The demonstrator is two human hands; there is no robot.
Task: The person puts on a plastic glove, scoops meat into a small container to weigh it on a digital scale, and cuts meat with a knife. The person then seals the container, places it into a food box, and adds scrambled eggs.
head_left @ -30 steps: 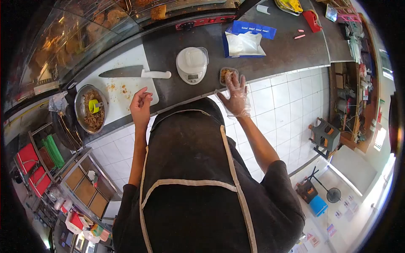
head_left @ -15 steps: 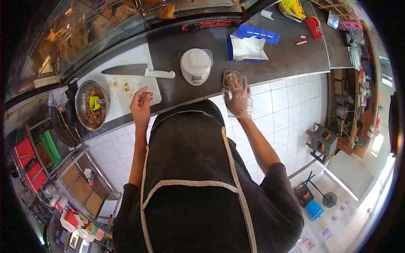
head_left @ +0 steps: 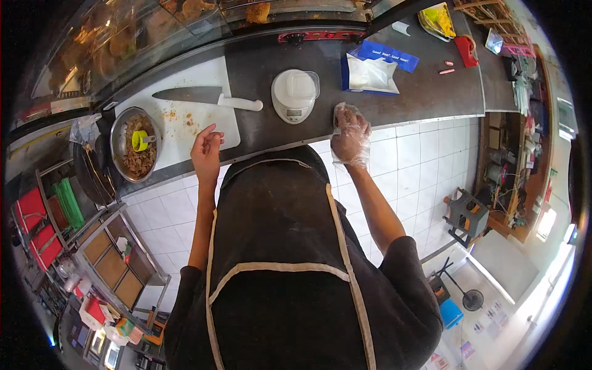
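Observation:
My right hand (head_left: 351, 137), in a clear plastic glove, lies at the counter's front edge. Its fingers curl down over a small clear tub of chopped brown food, which they now mostly hide. Bare and loosely bent, my left hand (head_left: 207, 152) hovers by the near right edge of the white cutting board (head_left: 213, 126) with nothing in it. A large knife (head_left: 197, 96) with a white handle rests across the board. Left of it, a metal bowl (head_left: 115, 148) holds chopped brown food and a yellow-green measuring cup (head_left: 140, 142).
Between my hands stands a white kitchen scale (head_left: 293, 114) with a clear square container (head_left: 302, 85) on it. Behind my right hand is a blue box with white lining (head_left: 371, 75). A glass food case (head_left: 123, 46) borders the counter's far left side.
My right hand's fingers, spread over the tub before, have curled in and now cover it. My left hand stays by the board. The view has shifted slightly.

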